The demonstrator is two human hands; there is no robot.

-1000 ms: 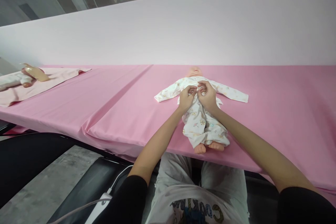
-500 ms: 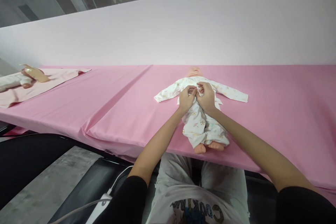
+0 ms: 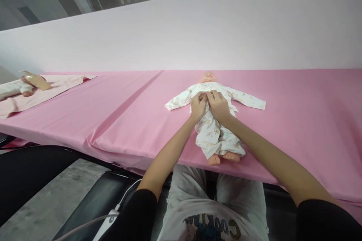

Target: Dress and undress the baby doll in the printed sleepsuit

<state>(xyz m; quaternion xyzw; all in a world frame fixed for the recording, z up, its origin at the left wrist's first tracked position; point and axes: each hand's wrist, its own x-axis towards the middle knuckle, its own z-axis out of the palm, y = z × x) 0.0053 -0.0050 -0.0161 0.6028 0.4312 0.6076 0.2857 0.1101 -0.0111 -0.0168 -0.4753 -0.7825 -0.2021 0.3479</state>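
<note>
A baby doll (image 3: 208, 77) lies on its back with its feet towards me, dressed in a white patterned baby shirt (image 3: 181, 98) and matching trousers (image 3: 210, 135). The shirt's sleeves stretch out to both sides. Over the middle of the shirt front, my left hand (image 3: 198, 106) is closed, its fingertips pinching the cloth. Close against it, my right hand (image 3: 220, 108) is also closed on the shirt front, with its back turned up. The fingers hide exactly which bit of the shirt is pinched. Bare doll feet (image 3: 222, 157) stick out near the table edge.
Pink cloth (image 3: 135, 120) covers the table. To the far left, a paler pink towel (image 3: 60, 86) carries another doll (image 3: 14, 88) and a yellowish bottle (image 3: 39, 81). A white wall panel (image 3: 181, 34) stands behind the table. A white device with a cable (image 3: 109, 222) lies by my left arm.
My right hand has turned over and moved slightly left, so its back now covers the fingertips. The left hand stays close beside it at the shirt front. The doll lies as before.
</note>
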